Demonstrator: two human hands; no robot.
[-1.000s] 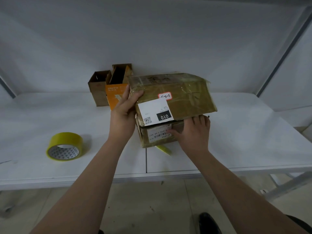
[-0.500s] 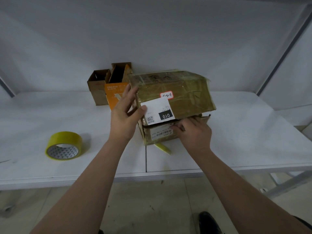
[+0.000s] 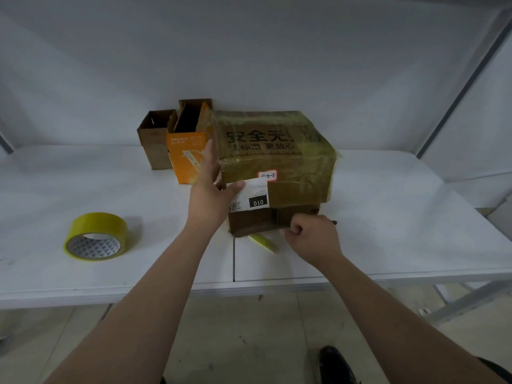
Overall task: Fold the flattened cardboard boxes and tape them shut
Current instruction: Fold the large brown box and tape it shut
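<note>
A brown cardboard box (image 3: 277, 162) wrapped in old yellowish tape stands on the white table (image 3: 401, 217), tipped so its printed face shows. A white label reading 010 is stuck on it. My left hand (image 3: 212, 195) grips the box's left edge, thumb on the label. My right hand (image 3: 310, 238) has its fingers curled and pinches the lower front flap of the box. A strip of yellow tape (image 3: 263, 242) lies on the table under the box. The yellow tape roll (image 3: 95, 236) sits to the left, apart from both hands.
Two open small boxes stand behind the left hand: a brown one (image 3: 155, 139) and an orange one (image 3: 188, 153). A white wall rises behind the table. The table's front edge runs below my forearms, with tiled floor and a dark shoe (image 3: 332, 364) beneath.
The box has tipped further, so its printed top face now shows. My right hand moved from flat against the front to curled, pinching the lower flap. My left thumb slid onto the label.
</note>
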